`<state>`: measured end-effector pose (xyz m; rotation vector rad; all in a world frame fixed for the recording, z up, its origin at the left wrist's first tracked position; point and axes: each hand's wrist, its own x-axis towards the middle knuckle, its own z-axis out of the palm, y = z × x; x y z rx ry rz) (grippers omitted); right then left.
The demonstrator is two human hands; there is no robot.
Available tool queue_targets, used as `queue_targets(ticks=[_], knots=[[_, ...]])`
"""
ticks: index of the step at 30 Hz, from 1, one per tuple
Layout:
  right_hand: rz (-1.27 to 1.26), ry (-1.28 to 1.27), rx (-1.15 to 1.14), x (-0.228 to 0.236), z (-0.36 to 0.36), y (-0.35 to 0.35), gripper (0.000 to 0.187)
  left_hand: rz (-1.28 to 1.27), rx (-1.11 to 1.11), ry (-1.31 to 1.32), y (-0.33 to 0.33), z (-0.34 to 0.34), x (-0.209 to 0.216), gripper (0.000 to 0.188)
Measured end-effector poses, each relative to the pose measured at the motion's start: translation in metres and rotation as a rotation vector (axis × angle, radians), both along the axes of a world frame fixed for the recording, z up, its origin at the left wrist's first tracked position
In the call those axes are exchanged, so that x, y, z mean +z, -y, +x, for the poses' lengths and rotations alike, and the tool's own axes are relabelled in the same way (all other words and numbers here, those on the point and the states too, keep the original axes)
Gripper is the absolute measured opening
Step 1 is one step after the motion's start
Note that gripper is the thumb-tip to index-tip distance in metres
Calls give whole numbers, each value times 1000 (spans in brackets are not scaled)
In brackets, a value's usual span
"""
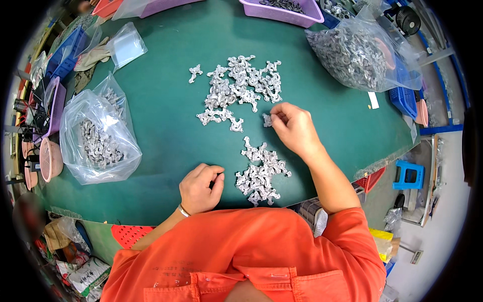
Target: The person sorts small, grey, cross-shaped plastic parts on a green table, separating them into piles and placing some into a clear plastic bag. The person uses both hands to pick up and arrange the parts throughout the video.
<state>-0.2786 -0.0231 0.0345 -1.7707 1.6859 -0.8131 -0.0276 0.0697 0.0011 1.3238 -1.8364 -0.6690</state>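
On the green table lie two heaps of small grey metal castings, a larger far heap point(221, 90) and a smaller near heap point(259, 173). My right hand point(294, 126) is between them on the right side, its thumb and fingers pinching one metal casting point(267, 120) at the table surface. Left of the near heap, my left hand point(201, 189) rests near the table's front edge with its fingers curled in. Whatever its fingers may hold is hidden. A single loose casting point(195, 73) lies apart, left of the far heap.
An open clear bag point(100, 136) of castings stands at left; a fuller bag point(352, 55) sits far right. A purple tray point(284, 14) with dark parts is at the far edge. Pink baskets point(50, 160) and a blue basket point(66, 51) line the left.
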Motion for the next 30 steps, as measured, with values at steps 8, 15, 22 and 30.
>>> queue_targets(ticks=[8,15,22,30], knots=[[-53,-126,-89,7,-45,4,10,33,10,45,-1,0,3,10],[-72,-55,-27,-5,-33,0,16,21,4,46,0,0,3,11],[-261,-355,104,-21,-17,-7,29,21,13,50,-1,-1,3,12],[534,353,485,16,-21,2,18,61,33,45,-3,0,3,9]])
